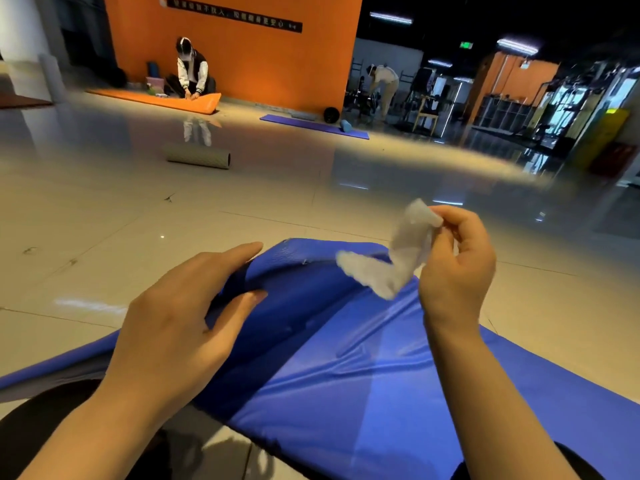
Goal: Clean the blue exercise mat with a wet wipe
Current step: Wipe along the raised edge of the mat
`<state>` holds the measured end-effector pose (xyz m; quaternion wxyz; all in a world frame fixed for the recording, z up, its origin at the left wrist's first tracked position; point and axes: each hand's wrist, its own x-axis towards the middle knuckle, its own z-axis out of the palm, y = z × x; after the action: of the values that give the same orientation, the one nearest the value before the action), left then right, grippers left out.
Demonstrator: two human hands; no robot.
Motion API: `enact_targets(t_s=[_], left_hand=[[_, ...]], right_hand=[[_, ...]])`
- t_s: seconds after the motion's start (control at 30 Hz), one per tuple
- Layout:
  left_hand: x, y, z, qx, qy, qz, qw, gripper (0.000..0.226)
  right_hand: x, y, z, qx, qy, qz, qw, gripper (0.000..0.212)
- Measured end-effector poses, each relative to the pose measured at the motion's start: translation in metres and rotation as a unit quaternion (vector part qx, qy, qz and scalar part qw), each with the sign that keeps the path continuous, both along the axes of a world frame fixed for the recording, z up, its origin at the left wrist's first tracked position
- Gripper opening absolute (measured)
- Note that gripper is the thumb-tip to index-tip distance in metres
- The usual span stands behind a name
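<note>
The blue exercise mat (346,358) lies on the tiled floor in front of me, its far left edge lifted and curled up. My left hand (183,323) holds that raised edge, fingers along its outer side and thumb on the inner face. My right hand (457,261) is up above the mat's far right part and pinches a crumpled white wet wipe (398,258) at its top. The wipe hangs down and its lower end trails to the left just above the mat.
A rolled grey mat (199,156) lies on the floor ahead. Farther back a person kneels on an orange mat (162,100) by the orange wall, and a purple mat (311,125) with a roller lies to the right. Gym equipment fills the far right.
</note>
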<state>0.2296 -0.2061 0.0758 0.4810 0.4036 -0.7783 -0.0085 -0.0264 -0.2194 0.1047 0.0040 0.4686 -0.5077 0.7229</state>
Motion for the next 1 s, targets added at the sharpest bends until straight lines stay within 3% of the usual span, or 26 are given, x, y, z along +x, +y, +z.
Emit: enact_targets(t_s=[0.27,0.37,0.63,0.73,0.83,1.0], left_hand=[[0.0,-0.002,-0.003,0.004,0.017,-0.023,1.0,0.038],[0.005,-0.001,-0.003,0.01,0.042,-0.025,0.999,0.037],[0.01,0.006,-0.008,0.01,0.049,-0.028,0.998,0.035],[0.015,0.01,-0.013,0.011,0.065,-0.022,0.998,0.034],[0.017,0.01,-0.014,0.017,0.074,-0.011,0.997,0.033],[0.015,0.008,-0.016,0.029,0.074,-0.009,0.997,0.032]], right_hand=[[0.099,0.019,-0.027,-0.011,0.046,0.164,0.985,0.027],[0.113,0.025,-0.032,-0.015,-0.007,0.226,0.974,0.028],[0.127,0.021,-0.02,-0.025,-0.032,0.256,0.966,0.018],[0.116,0.01,-0.035,-0.022,-0.026,0.194,0.98,0.019],[0.096,-0.006,-0.057,0.026,0.007,0.132,0.991,0.024],[0.098,-0.008,-0.068,0.1,0.03,0.172,0.98,0.035]])
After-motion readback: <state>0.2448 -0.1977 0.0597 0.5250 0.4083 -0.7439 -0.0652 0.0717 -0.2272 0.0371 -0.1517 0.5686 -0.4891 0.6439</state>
